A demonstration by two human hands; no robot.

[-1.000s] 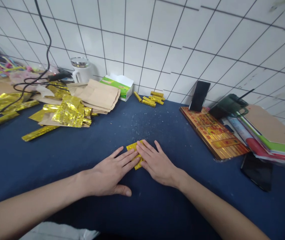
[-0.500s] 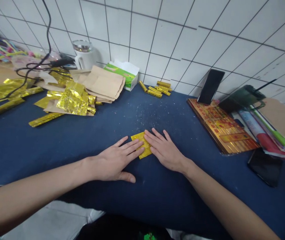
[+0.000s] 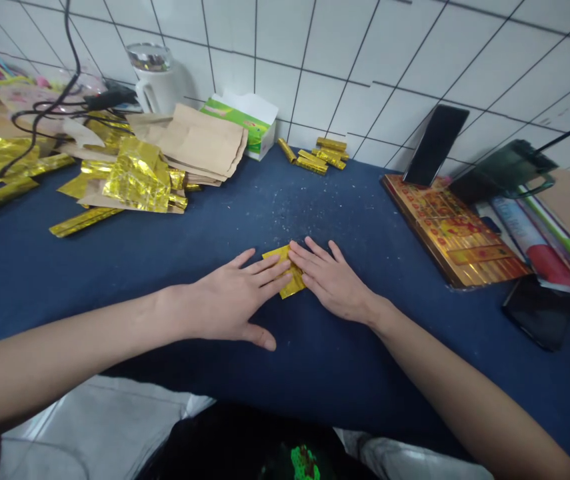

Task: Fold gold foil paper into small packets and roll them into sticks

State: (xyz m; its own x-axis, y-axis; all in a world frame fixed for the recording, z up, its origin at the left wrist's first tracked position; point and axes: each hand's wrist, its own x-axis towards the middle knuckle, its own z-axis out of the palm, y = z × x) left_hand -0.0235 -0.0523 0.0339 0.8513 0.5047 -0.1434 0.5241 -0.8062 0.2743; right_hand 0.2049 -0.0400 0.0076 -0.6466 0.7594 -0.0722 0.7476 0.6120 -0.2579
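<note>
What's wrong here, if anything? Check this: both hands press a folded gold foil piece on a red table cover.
The colour is wrong: the head view shows a dark blue table cover, not red. Otherwise it stands: the left hand and right hand press the folded gold foil piece.

**Person's own body, seen from the head-worn camera: bare arms above a black printed garment.**

The left forearm (image 3: 65, 340) and right forearm (image 3: 465, 400) are bare and slim, ending in a left hand (image 3: 227, 300) and a right hand (image 3: 337, 283) with long, slender fingers; a short thumbnail (image 3: 269, 343) shows on the left hand. Lower down, the black garment (image 3: 225, 447) carries a bright green printed motif (image 3: 305, 463), too small to read, between areas of creased, pale grey cloth (image 3: 99, 427) with visible seams.
</note>
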